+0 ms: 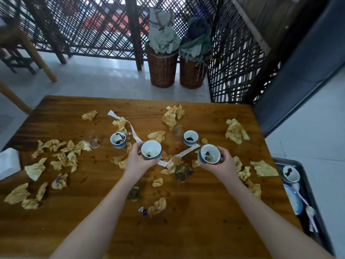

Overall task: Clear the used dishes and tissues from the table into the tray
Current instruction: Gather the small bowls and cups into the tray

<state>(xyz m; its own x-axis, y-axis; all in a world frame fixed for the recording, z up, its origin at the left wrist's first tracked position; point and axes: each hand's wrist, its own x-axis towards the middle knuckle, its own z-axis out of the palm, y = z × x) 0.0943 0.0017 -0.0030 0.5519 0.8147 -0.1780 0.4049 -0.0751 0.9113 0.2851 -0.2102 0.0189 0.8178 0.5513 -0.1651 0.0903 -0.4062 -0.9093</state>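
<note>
Teacups were in hand: left hand gripped one teacup, right hand a second teacup, above the tabletop strewn with tissues; next, both probably needed carrying right to the tray

Views on my feed: one.

Head camera, wide-angle, worn by the person.
- Facing: forward and steeply down over the brown wooden surface, which fills the lower frame.
- Range: near. The left grip and right grip sit mid-frame.
- Right edge: clips the dark metal tray.
- Top: reaches across the pale floor tiles to two woven wicker baskets and the dark lattice screen.
</note>
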